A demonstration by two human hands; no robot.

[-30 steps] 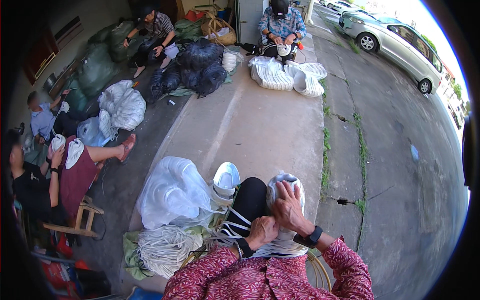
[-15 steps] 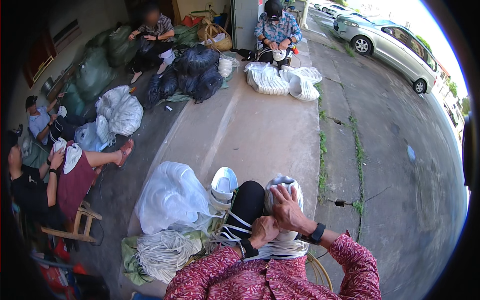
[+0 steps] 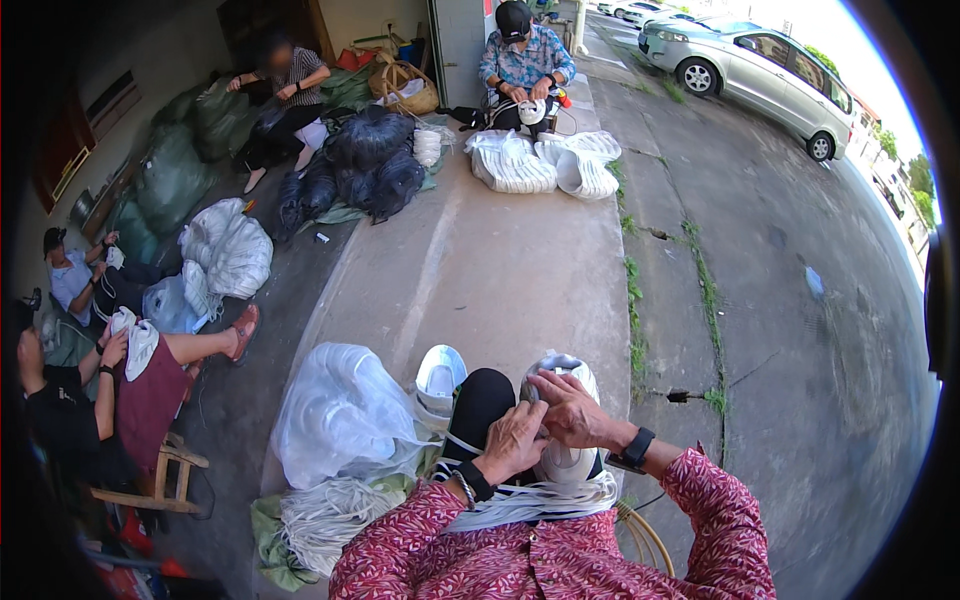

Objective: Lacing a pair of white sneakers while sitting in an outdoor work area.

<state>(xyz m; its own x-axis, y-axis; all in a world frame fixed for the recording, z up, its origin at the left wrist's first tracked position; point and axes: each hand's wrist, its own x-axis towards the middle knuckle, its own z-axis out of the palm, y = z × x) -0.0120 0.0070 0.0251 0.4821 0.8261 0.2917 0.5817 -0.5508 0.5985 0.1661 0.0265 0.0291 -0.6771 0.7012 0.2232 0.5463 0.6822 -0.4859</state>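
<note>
A pale grey-white shoe (image 3: pixel 566 466) lies across my right thigh, toe toward me. My right hand (image 3: pixel 572 410) is over its opening, fingers bent and gripping the upper. My left hand (image 3: pixel 514 440) is closed beside it, fingertips meeting the right hand's at the shoe's left edge; what they pinch is hidden. White shoelaces (image 3: pixel 540 502) drape over my lap, and one strand runs by my left wrist. Left of my dark-clad knee (image 3: pixel 485 395), another white shoe (image 3: pixel 440 375) stands with its opening up.
A clear plastic bag (image 3: pixel 345 410) with white contents and a heap of white laces (image 3: pixel 335 520) lie at my left. Several people sit working with white shoes. White shoe bundles (image 3: pixel 510 163), black bags (image 3: pixel 375 150) and a parked silver car (image 3: pixel 750 75) are farther off.
My left hand has moved up and turned, its fingers now meeting the right hand's. My right hand has drawn its fingers in from lying flatter on the shoe. The view has shifted slightly.
</note>
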